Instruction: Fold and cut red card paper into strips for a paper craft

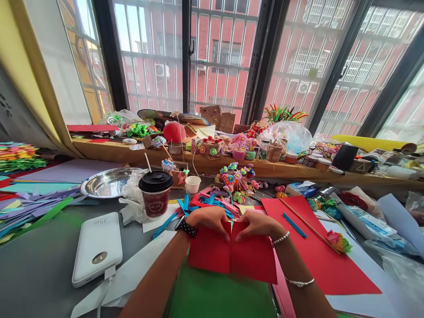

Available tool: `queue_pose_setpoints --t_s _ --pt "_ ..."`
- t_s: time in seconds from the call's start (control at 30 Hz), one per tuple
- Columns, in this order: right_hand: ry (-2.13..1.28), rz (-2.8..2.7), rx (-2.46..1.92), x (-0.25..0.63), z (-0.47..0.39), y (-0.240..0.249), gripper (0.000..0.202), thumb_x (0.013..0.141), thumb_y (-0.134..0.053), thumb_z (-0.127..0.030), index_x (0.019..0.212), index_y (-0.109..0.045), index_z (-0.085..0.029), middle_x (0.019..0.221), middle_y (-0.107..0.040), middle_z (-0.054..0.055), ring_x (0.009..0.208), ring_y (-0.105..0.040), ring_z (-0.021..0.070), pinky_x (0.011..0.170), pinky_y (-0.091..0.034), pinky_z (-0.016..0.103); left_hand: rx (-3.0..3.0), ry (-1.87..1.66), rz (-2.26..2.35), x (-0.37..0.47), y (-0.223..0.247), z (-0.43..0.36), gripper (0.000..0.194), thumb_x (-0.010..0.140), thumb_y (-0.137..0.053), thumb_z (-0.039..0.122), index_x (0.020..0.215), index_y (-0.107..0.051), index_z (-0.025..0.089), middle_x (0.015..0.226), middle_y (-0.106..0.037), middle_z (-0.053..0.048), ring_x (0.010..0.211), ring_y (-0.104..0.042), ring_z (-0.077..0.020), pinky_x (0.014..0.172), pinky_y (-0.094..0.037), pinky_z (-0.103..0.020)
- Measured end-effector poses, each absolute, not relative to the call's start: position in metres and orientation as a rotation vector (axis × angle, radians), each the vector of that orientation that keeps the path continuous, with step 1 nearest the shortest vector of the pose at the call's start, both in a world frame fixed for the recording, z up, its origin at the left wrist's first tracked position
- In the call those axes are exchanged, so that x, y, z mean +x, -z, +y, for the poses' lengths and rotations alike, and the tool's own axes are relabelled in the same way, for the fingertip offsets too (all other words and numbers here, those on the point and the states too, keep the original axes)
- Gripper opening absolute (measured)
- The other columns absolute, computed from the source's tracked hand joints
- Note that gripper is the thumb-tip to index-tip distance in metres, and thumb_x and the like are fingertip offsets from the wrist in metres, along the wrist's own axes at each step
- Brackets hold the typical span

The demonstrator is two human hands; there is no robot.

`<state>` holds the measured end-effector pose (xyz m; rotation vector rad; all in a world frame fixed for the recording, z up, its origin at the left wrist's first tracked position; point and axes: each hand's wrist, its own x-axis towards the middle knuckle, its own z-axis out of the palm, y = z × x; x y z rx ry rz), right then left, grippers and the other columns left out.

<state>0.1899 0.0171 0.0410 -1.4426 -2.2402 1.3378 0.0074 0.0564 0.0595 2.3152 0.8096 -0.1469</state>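
Observation:
A red sheet of paper (212,254) with a crease or slit down its middle is held up between my two hands. My left hand (210,219), wearing a dark watch, pinches its upper edge left of the middle line. Opposite it, my right hand (260,225) grips the upper edge on the other side, thumb pressed on the paper. The fingertips behind the sheet are hidden. Beneath lies a green sheet or mat (221,296). Blue paper strips (208,201) are heaped just beyond my hands.
A lidded cup (155,194), a paper cup (192,184) and a metal tray (111,182) stand at the back left. A white power bank (97,249) with a cable lies left. At right, a large red sheet (331,260) bears a stick with a paper flower (339,241).

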Motion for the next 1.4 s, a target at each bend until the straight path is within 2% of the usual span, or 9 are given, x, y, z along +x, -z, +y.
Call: queue_pose_setpoints --t_s 0.43,0.53,0.63,0.73,0.83,1.03,1.13,1.27,1.4 --pt "-1.165 -2.333 -1.446 0.193 0.025 -0.033 0.035 0.055 -0.063 -0.047 0.069 -0.064 -0.015 0.059 -0.058 -0.003 0.056 -0.05 0.0105 0.046 -0.033 0.017 2.307 0.334 0.917 0.006 -0.053 0.065 0.033 0.049 -0.063 0.047 0.059 -0.061 0.016 0.05 -0.052 0.004 0.045 -0.044 -0.0084 0.04 -0.029 -0.018" --pt "-1.009 -2.142 -1.487 0.202 0.025 -0.031 0.034 0.064 -0.056 -0.046 0.073 -0.063 -0.014 0.064 -0.06 0.0 0.062 -0.052 0.0118 0.052 -0.037 0.019 2.385 0.408 1.015 0.003 -0.053 0.067 0.032 0.048 -0.063 0.046 0.058 -0.059 0.016 0.05 -0.051 0.003 0.044 -0.042 -0.0087 0.041 -0.029 -0.019" --pt "-0.851 -1.978 -1.671 0.21 0.02 -0.022 0.028 0.07 -0.051 -0.037 0.075 -0.062 -0.012 0.067 -0.063 0.003 0.063 -0.056 0.0129 0.054 -0.04 0.02 2.427 0.456 1.044 0.003 -0.051 0.069 0.032 0.046 -0.064 0.046 0.058 -0.058 0.017 0.05 -0.05 0.003 0.045 -0.042 -0.0091 0.042 -0.029 -0.02" --pt "-0.683 -1.922 -1.832 0.213 0.013 -0.006 0.015 0.065 -0.056 -0.025 0.071 -0.062 -0.013 0.07 -0.064 0.006 0.066 -0.057 0.0153 0.055 -0.041 0.022 2.408 0.485 1.024 0.004 -0.052 0.068 0.032 0.044 -0.066 0.042 0.063 -0.059 0.017 0.057 -0.054 0.002 0.049 -0.044 -0.0101 0.043 -0.03 -0.019" --pt "-0.55 -1.885 -1.912 0.209 0.005 0.008 0.018 0.065 -0.055 -0.018 0.082 -0.061 -0.012 0.079 -0.064 0.008 0.072 -0.057 0.0168 0.06 -0.041 0.024 2.423 0.504 1.072 -0.002 -0.055 0.065 0.034 0.042 -0.068 0.036 0.07 -0.06 0.018 0.065 -0.058 0.001 0.053 -0.047 -0.0117 0.045 -0.031 -0.019" --pt "-0.384 -1.949 -1.931 0.193 -0.008 0.012 0.027 0.068 -0.056 -0.026 0.092 -0.059 -0.014 0.094 -0.06 0.008 0.085 -0.054 0.0193 0.071 -0.039 0.025 2.352 0.596 1.139 -0.032 -0.055 0.054 0.045 0.043 -0.067 0.039 0.083 -0.06 0.019 0.078 -0.06 -0.001 0.067 -0.051 -0.0166 0.05 -0.033 -0.02" --pt "-0.315 -1.979 -1.952 0.185 -0.016 0.011 0.03 0.068 -0.055 -0.023 0.096 -0.058 -0.015 0.098 -0.059 0.008 0.094 -0.05 0.0224 0.076 -0.037 0.027 2.346 0.56 1.186 -0.035 -0.051 0.051 0.048 0.045 -0.066 0.036 0.09 -0.059 0.02 0.087 -0.06 -0.002 0.074 -0.052 -0.0183 0.052 -0.034 -0.02" --pt "-0.129 -2.035 -2.079 0.178 -0.027 0.013 0.027 0.071 -0.047 -0.016 0.096 -0.057 -0.014 0.097 -0.06 0.01 0.096 -0.048 0.0244 0.074 -0.037 0.029 2.362 0.478 1.198 -0.022 -0.046 0.048 0.047 0.05 -0.065 0.031 0.095 -0.056 0.021 0.096 -0.059 -0.003 0.082 -0.052 -0.0194 0.055 -0.035 -0.02" --pt "0.021 -2.044 -2.218 0.172 -0.031 0.015 0.024 0.071 -0.043 -0.009 0.09 -0.057 -0.012 0.089 -0.061 0.011 0.087 -0.052 0.0248 0.066 -0.038 0.03 2.365 0.442 1.162 -0.016 -0.042 0.046 0.046 0.053 -0.063 0.034 0.095 -0.057 0.016 0.096 -0.059 -0.006 0.081 -0.053 -0.0213 0.058 -0.037 -0.023"
